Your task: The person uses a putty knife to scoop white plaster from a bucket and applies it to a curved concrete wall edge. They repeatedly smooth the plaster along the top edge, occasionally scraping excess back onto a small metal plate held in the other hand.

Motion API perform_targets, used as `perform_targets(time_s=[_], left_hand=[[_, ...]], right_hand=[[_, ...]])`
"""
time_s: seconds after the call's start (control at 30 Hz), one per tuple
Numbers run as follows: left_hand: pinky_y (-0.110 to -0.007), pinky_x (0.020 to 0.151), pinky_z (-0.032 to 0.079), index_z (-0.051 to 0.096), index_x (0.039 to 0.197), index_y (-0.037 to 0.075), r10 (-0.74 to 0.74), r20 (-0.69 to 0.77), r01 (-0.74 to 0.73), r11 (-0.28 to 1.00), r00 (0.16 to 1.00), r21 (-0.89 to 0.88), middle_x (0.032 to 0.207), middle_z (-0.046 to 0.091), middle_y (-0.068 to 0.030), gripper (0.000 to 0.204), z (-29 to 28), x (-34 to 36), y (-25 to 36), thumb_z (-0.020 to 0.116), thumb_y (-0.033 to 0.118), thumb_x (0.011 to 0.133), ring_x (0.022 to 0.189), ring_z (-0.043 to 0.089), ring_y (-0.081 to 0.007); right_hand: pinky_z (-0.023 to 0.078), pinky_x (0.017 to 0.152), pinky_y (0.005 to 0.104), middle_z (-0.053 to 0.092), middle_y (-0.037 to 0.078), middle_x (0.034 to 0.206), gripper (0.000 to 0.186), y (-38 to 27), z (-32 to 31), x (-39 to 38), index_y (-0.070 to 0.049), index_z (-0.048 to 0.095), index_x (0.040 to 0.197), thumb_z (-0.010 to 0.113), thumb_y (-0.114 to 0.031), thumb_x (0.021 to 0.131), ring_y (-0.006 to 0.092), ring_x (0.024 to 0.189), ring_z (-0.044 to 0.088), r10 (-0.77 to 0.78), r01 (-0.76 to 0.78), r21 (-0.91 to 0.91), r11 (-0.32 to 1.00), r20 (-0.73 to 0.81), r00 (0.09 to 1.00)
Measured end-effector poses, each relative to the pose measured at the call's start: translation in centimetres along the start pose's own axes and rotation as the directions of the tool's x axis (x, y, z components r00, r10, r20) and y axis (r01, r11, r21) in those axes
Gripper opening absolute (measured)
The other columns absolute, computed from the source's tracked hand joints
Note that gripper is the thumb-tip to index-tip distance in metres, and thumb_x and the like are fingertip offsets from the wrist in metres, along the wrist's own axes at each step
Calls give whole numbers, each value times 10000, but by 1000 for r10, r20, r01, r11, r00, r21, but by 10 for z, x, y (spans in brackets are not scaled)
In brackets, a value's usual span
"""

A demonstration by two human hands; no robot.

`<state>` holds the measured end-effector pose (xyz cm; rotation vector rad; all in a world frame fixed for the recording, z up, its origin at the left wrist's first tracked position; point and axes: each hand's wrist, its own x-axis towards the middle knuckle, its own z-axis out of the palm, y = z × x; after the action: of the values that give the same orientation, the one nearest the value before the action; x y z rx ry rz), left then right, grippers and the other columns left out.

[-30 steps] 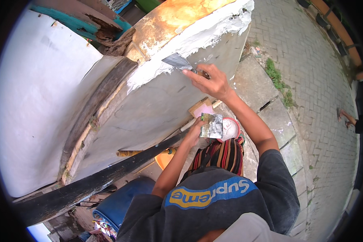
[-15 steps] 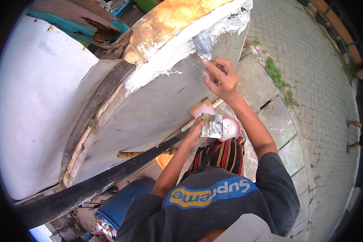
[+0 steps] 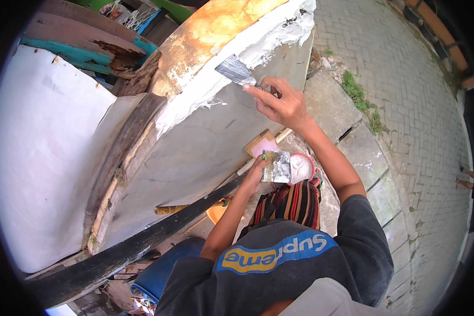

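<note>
My right hand (image 3: 282, 105) grips a putty knife, its wide metal blade (image 3: 233, 68) laid on the rough band of white paste (image 3: 187, 107) along the top edge of a curved grey wall (image 3: 195, 142). My left hand (image 3: 254, 174) holds a small flat plate (image 3: 275, 166) smeared with paste, lower down beside the wall. A red-rimmed pail of white paste (image 3: 303, 168) stands just behind the plate. A pink board (image 3: 263, 145) leans low by the wall. The wall's top (image 3: 189, 39) is stained orange.
A black pole (image 3: 142, 245) runs diagonally low on the left, near a blue barrel (image 3: 171, 260) and an orange container (image 3: 216, 213). Rotted planks (image 3: 89, 42) and a white panel (image 3: 52, 147) are upper left. Concrete slabs (image 3: 363, 152) border paving (image 3: 400, 105); a passer-by's legs (image 3: 468, 179) show far right.
Since half a second ago the blade has swung from upright to slanted and moved left along the paste. The passer-by's legs have moved down the path and outward. The view has shifted slightly.
</note>
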<state>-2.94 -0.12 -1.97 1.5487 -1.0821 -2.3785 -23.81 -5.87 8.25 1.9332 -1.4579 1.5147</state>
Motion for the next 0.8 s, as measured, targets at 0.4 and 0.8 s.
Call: perform_targets(time_s=[0.4,0.8], left_hand=[[-331,913,478,437,1303,64,11,-8,-11,997,1000,-72,1217,573,-82,386,0,7,-9,462,155,928,1078,589,-182],[-326,849,455,417,1344,72,-81,-108,84,996,991,20,1241,528,-67,458,30,-4,3,465,264,930,1116,521,-170]], right_hand=[[478,546,269,587,73,944,535,38,2,-5,-114,614,1239,703,1,723,134,643,556,243,-211,141,967,-268,932],[463,510,226,578,87,911,532,-37,30,0,-25,583,1260,691,20,741,93,620,540,484,-344,412,844,-308,819]])
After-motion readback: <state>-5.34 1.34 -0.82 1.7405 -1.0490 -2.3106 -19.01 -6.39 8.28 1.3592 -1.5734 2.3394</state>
